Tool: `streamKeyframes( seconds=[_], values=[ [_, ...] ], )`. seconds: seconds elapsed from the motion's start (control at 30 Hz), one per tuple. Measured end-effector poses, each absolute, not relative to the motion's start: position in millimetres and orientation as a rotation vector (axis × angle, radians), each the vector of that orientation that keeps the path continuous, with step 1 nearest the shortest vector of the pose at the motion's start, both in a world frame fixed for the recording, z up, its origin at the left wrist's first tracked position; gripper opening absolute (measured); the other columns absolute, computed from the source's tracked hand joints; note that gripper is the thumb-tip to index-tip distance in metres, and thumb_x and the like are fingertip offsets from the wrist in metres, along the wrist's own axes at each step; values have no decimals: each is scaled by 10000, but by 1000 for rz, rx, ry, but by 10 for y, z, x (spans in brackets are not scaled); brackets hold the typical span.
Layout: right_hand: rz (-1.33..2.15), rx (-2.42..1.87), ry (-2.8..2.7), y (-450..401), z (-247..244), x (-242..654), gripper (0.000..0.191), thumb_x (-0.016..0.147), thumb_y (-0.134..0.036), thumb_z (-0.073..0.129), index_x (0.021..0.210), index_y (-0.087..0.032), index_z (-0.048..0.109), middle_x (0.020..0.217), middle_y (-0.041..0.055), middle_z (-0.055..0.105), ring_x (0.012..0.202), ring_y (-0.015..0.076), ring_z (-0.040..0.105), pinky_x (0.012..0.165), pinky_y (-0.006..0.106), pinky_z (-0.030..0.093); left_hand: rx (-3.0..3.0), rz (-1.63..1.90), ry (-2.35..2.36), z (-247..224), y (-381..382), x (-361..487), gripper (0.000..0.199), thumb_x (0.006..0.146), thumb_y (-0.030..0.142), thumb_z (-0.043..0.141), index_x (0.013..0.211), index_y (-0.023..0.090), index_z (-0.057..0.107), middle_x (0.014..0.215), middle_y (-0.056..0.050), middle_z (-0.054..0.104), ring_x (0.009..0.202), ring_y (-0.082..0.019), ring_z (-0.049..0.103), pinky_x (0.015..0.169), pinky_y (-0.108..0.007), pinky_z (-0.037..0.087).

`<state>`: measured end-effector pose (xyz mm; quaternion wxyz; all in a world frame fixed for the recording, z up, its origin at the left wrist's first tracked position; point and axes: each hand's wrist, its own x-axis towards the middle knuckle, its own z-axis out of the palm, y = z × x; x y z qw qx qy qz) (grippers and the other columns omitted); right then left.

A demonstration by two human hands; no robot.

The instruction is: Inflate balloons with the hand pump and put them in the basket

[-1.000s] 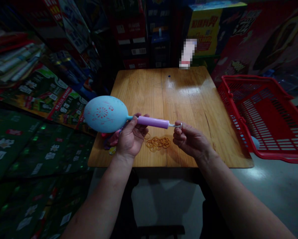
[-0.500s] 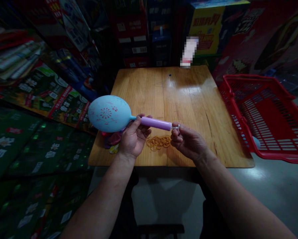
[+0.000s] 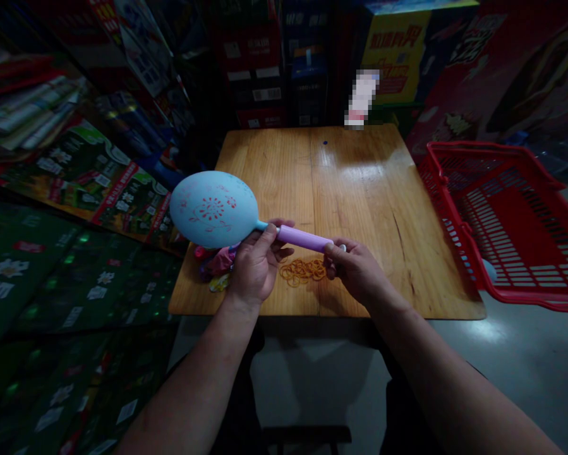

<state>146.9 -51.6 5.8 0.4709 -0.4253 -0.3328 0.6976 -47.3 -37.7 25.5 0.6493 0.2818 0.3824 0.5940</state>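
An inflated light-blue balloon (image 3: 212, 210) with red flower prints points to the left. Its narrow neck sits on the nozzle end of a purple hand pump (image 3: 305, 239). My left hand (image 3: 259, 262) pinches the balloon's neck at that nozzle between thumb and fingers. At the other end, my right hand (image 3: 354, 265) grips the rear of the pump barrel, beside its small white handle (image 3: 343, 248). Below the pump, a heap of tan rubber bands (image 3: 303, 272) lies on the table. Uninflated balloons (image 3: 221, 262) in pink, purple and yellow lie partly hidden beneath the blue balloon.
The wooden table (image 3: 359, 189) stands before me. A red shopping basket (image 3: 459, 221) is at its right, with something light blue inside. Green cartons (image 3: 75, 278) are stacked on the left, and more boxes (image 3: 307, 88) stand behind the table. A pixelated patch covers something at the back.
The pump handle has been pushed in, and my right hand now holds the barrel's end. The balloon looks slightly larger, and its neck and the pump have shifted a little right.
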Motion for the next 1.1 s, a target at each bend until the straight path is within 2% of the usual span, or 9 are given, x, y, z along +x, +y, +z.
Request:
streamKeyframes(
  seconds=[0.17, 0.4, 0.83, 0.97, 1.1],
  values=[
    [1744, -1011, -854, -502, 63, 1483, 276, 824, -390, 788, 827, -148, 654, 643, -5, 575, 512, 78, 515, 470, 206, 414, 638, 1390, 838, 280, -367, -526, 190, 901, 312, 672, 1044, 199, 729, 1251, -83, 712, 1138, -224, 672, 782, -261, 552],
    [1760, -1030, -834, -502, 46, 1468, 284, 809, -394, 796, 797, -159, 638, 632, -14, 567, 500, 79, 494, 464, 215, 389, 620, 1396, 850, 277, -348, -574, 242, 902, 389, 676, 1034, 191, 717, 1202, -83, 728, 1084, -211, 696, 712, -226, 531],
    [1755, -1059, -856, -483, 9, 1417, 290, 802, -411, 783, 791, -170, 624, 633, -14, 563, 517, 87, 486, 479, 227, 401, 506, 1442, 868, 275, -331, -711, 187, 948, 332, 620, 1020, 178, 699, 1169, -85, 744, 1087, -211, 707, 712, -220, 572],
    [1620, -1155, -838, -425, -17, 1491, 309, 800, -422, 776, 752, -171, 601, 622, -19, 551, 502, 78, 471, 460, 220, 379, 417, 1601, 924, 326, -204, -953, 163, 982, 324, 569, 957, 198, 670, 1113, -51, 763, 1068, -181, 716, 760, -234, 586],
    [1392, -1323, -942, -392, -28, 1494, 322, 805, -456, 762, 794, -156, 646, 647, 7, 599, 510, 88, 510, 467, 223, 399, 388, 1644, 957, 341, -123, -1162, 160, 980, 348, 578, 958, 211, 657, 1091, -31, 765, 1035, -153, 726, 748, -208, 580]
  ],
)
